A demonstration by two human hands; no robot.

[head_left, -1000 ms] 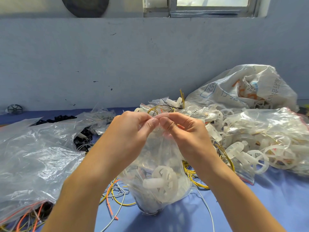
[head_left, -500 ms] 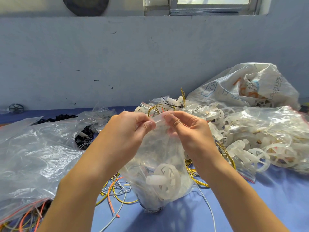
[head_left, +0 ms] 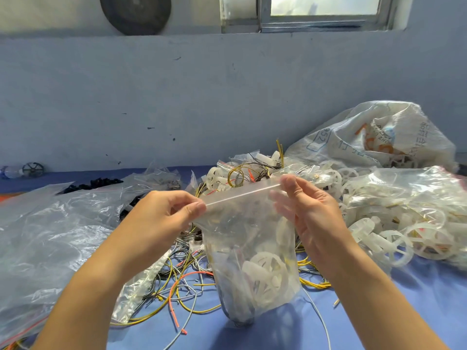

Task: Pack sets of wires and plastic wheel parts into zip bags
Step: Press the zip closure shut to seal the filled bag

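One clear zip bag [head_left: 240, 223] hangs upright between two hands, low over the blue tabletop [head_left: 417, 311]. The left hand [head_left: 161, 218] has its grip clamped on the left end of the zip strip, and the right hand [head_left: 310, 215] has its grip pinched on the right end, strip stretched taut between them. Inside the bag sits one white spoked wheel part [head_left: 265, 276] in plain sight, with dark wires bunched at the bottom and more pale shapes too blurred to count. Beneath and to the left, loose wires [head_left: 182, 281] sprawl in yellow, grey, orange and black. At the left lies one large clear bag [head_left: 45, 243], crumpled. At the right is a heap of filled bags [head_left: 409, 205] showing white wheels and yellow wire, too many to count. Behind it slumps one white woven sack [head_left: 374, 137], printed "252"; its other writing is unreadable. One black wheel [head_left: 32, 170] rests by the wall.
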